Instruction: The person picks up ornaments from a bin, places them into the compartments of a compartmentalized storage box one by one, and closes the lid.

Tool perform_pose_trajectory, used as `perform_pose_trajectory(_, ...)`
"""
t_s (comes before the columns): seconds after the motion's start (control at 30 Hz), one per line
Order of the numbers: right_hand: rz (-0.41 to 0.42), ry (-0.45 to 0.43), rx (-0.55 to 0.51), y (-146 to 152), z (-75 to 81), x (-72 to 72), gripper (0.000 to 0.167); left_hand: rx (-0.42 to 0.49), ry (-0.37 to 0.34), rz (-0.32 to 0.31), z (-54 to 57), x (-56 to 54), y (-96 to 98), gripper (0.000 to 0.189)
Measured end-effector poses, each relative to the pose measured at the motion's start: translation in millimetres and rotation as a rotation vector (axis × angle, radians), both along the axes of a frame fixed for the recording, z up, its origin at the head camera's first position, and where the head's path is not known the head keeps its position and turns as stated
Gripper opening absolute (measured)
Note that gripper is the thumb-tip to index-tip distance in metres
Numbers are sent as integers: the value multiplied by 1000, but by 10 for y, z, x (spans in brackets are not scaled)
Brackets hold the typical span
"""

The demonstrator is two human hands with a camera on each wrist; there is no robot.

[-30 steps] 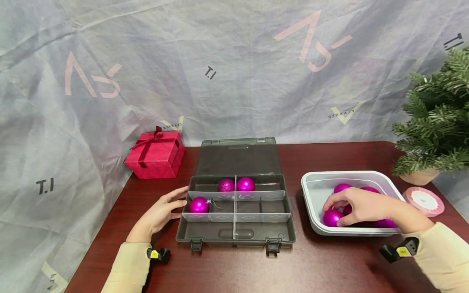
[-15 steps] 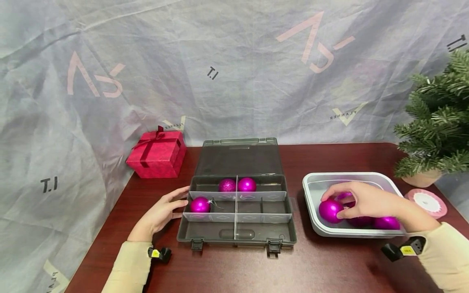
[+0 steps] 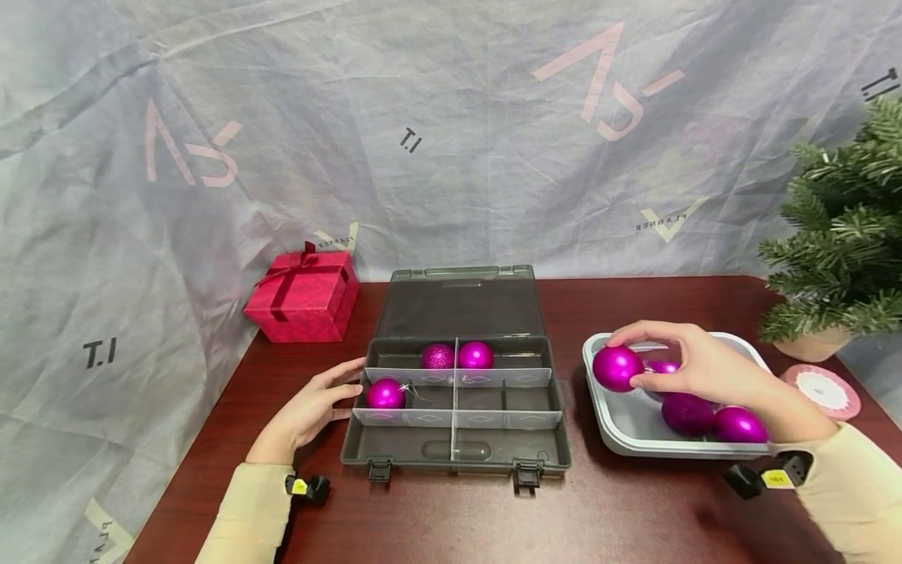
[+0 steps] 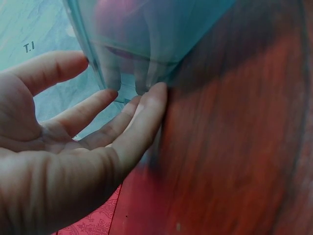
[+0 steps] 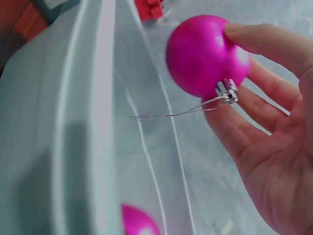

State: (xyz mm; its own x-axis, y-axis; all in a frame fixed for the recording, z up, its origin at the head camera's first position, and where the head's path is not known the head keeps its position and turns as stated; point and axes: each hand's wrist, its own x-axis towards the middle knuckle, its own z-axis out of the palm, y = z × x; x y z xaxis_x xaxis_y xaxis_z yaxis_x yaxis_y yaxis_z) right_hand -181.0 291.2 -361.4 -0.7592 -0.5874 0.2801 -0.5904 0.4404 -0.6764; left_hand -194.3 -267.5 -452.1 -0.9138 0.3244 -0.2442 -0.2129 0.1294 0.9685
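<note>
Between thumb and fingers my right hand [image 3: 694, 364] pinches a shiny magenta Christmas bauble [image 3: 618, 369], held over the left side of the white plastic tub [image 3: 609, 427]. In the right wrist view the bauble [image 5: 205, 56] shows a silver cap with a thin wire loop hanging from it. My left hand [image 3: 313, 411] has its fingertips against the left wall of the dark clear divider box [image 3: 507, 439], fingers fairly straight. Inside that box, two baubles sit in the back row, a glittery one [image 3: 438, 357] and a smooth one [image 3: 475, 356]. A third bauble [image 3: 386, 394] lies in the middle-left compartment.
Several more magenta baubles lie in the tub, such as a dark one [image 3: 687, 413]. Behind it stand a pink ribbon spool [image 3: 820, 391] and a small potted fir tree [image 3: 838, 235]. A red gift box [image 3: 303, 298] is back left; the divider box's lid [image 3: 461, 305] lies folded back.
My right hand has picked the bauble up out of the tub and moved it up and left toward the tub's rim. The left hand stays at the divider box.
</note>
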Motion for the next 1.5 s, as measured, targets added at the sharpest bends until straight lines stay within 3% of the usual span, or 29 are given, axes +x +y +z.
perform_pose_trajectory(0.23,12,-56,-108,-319,150,-80,50,-1,1,5,-2,0,0,63)
perform_pose_trajectory(0.77,169,-57,-170,-1434,265,-217,42,6,11,-2,-2,-17,8,63)
perform_pose_trajectory(1.13,172,-118,-160,-2093,149,-163,40,9,6,-1,-2,-19,3,62)
perform_pose_trajectory(1.5,96,-146,-71,-2422,-50,-165,38,17,6,2,-8,-16,-12,62)
